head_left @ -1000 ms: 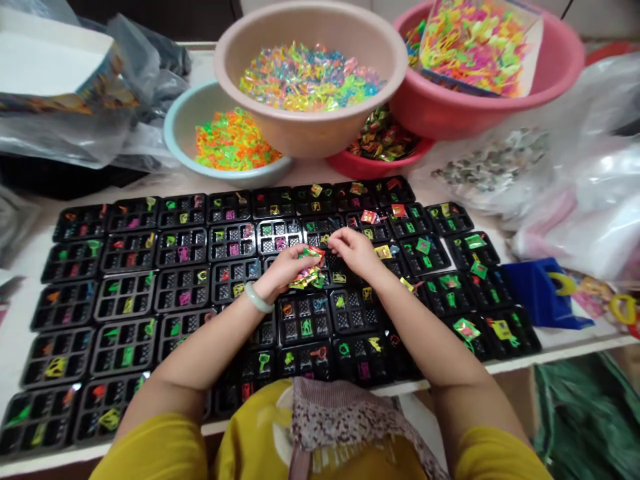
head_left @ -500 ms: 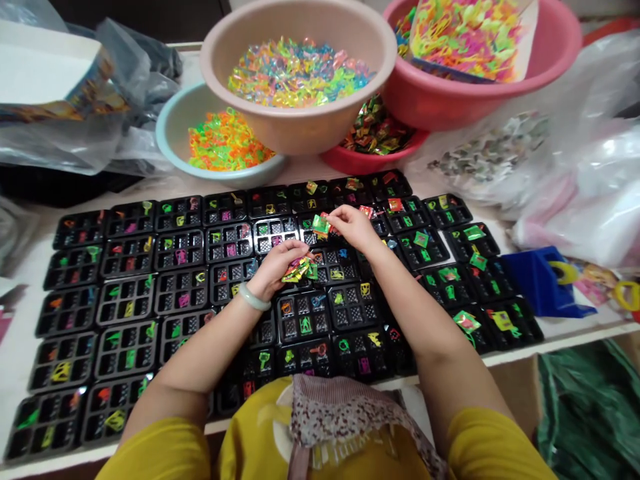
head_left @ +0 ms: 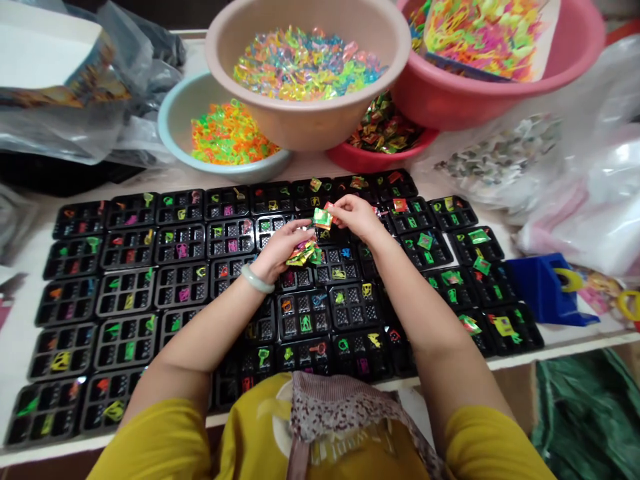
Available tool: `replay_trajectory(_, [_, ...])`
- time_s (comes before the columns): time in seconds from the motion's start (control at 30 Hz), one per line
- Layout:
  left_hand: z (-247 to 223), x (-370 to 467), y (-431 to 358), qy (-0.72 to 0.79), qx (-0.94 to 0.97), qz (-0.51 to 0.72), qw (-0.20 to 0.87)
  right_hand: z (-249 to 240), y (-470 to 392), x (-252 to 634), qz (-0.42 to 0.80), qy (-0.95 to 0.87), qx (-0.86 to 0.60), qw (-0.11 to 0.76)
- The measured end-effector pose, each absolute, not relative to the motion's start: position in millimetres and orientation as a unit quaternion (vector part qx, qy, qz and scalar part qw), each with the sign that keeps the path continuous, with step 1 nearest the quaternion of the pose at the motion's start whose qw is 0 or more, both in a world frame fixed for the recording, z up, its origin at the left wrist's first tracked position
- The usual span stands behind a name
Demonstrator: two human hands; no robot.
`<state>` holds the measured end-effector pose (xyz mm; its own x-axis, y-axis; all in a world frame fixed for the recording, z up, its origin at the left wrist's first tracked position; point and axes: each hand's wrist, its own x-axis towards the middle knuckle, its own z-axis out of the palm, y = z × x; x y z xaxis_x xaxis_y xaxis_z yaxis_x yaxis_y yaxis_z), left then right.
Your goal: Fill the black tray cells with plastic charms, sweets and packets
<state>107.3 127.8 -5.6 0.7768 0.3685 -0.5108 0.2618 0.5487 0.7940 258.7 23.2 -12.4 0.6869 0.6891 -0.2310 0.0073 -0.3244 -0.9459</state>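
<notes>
My left hand, with a pale bangle at the wrist, is closed around a bunch of small shiny packets. Just up and to the right, my right hand pinches a green and red packet between thumb and fingertips. Both hands are over rows of black compartment trays holding small coloured plastic pieces. Similar packets lie on several trays at the right, such as a green one. Some trays are hidden under my arms.
Behind the trays stand a beige bowl, a light blue bowl, a pink basin and a red bowl, all with small items. A blue tape dispenser sits at the right. Plastic bags lie on both sides.
My left hand has moved slightly up with its bunch of packets, closer to the packet in my right hand. The view has shifted a little.
</notes>
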Motion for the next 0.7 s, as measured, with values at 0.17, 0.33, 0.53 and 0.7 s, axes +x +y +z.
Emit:
replay_trajectory(0.17, [-4.7,121.3,123.8,0.337,0.489,0.034,0.804,-11.2,19.4,253.4,0.304,-0.284,-0.733,0.538])
replay_trajectory(0.33, [-3.4,104.5,124.5,0.357,0.483,0.022,0.799,-27.4,31.2,267.8,0.132,-0.356,-0.843,0.382])
replay_trajectory(0.53, [-2.2,89.4,118.8,0.348,0.510,0.005,0.786,-11.3,8.4,235.8,0.248,-0.392,-0.764,0.450])
replay_trajectory(0.7, [-4.4,85.7,102.7,0.317,0.514,-0.037,0.796,-9.8,-23.3,201.0,0.377,-0.310,-0.687,0.538])
